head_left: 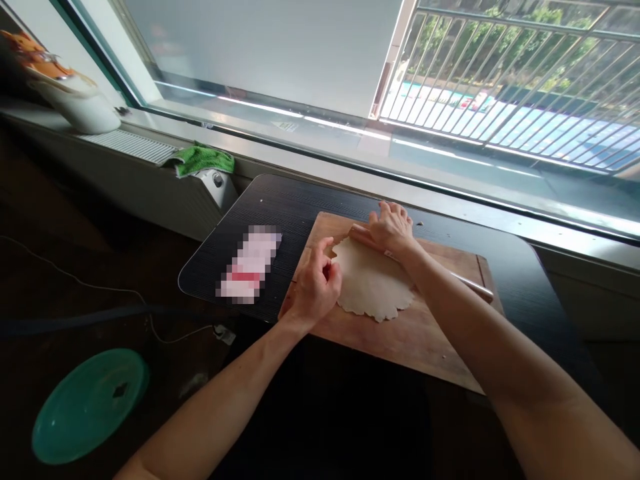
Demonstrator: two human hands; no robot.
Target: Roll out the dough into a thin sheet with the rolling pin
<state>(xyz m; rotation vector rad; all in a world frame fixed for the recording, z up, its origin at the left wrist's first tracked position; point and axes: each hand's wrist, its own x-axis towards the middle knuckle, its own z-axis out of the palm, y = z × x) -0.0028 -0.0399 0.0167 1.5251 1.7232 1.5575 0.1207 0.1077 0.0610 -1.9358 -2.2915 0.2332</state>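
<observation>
Currently, right grip (pixel 393 230) palm down over the rolling pin (pixel 473 285), close to the pin's left end, fingers nearly straight and reaching past the far side rather than wrapped round. Left grip (pixel 320 277) loosely curled, with a gap between thumb and fingers and nothing to be seen inside; just beside the left edge of the dough, though impossible to tell whether touching.

Dough (pixel 373 280) spread as a broad, flat sheet with a ragged rim, between the two grips and on the near side of the right one. Rolling pin along the far edge of the sheet, running from the right grip under the right forearm. Wooden board (pixel 370 337) beneath both grips, on a dark desk (pixel 293 200). Well to the left of the left grip, a blurred pinkish thing (pixel 250 263), too blocky to identify.

For even rolling, press with the flat palm instead of squeezing, and share the weight along the whole pin; with pressure so near one end, likely to leave that side thinner. Ease off toward the rim to avoid smearing the ragged edge. Rest the left grip lightly, without pinching: probably soft enough to stretch or tear. Leave those fingers clear of the pin's path. Check the thickness by eye, then favour thicker patches.
</observation>
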